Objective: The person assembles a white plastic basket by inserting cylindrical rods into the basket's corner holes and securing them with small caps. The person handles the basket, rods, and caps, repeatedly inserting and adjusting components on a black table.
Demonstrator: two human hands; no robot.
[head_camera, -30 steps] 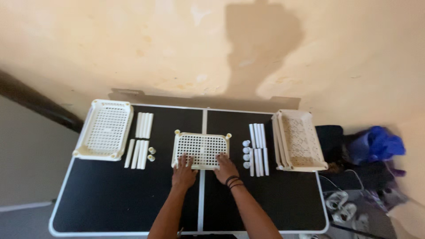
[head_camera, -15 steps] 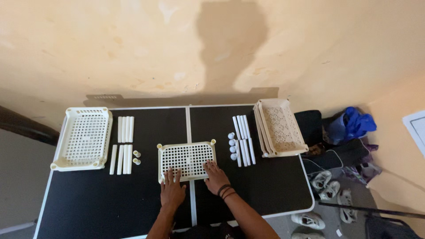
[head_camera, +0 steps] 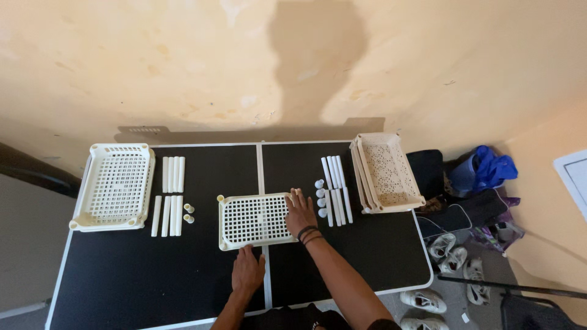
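A black folding table [head_camera: 153,269] stands against a tan wall. At its centre lies a cream perforated shelf panel [head_camera: 254,220], flat, with one corner socket visible at its far-left corner. The right hand [head_camera: 299,214] rests palm-down on the panel's right edge, fingers spread and extended, gripping nothing. The left hand [head_camera: 247,272] lies flat on the table just beside the panel's near edge, fingers touching or almost touching the rim; it holds nothing.

Just right of the panel sit white tubes [head_camera: 336,188] in rows, with small round caps [head_camera: 320,198] beside them. Further right, a stack of lattice-sided trays [head_camera: 386,173] sits at the table's right end. At the far left lies a second perforated tray [head_camera: 116,185], with more tubes [head_camera: 172,194] and two caps [head_camera: 189,212] next to it. Shoes [head_camera: 449,256] and a blue bag [head_camera: 486,170] lie on the floor at right.

Judgement: the step in hand appears to be squaring the panel in place. The next move likely calls for a tube from the right-hand rows, stood upright in a corner socket
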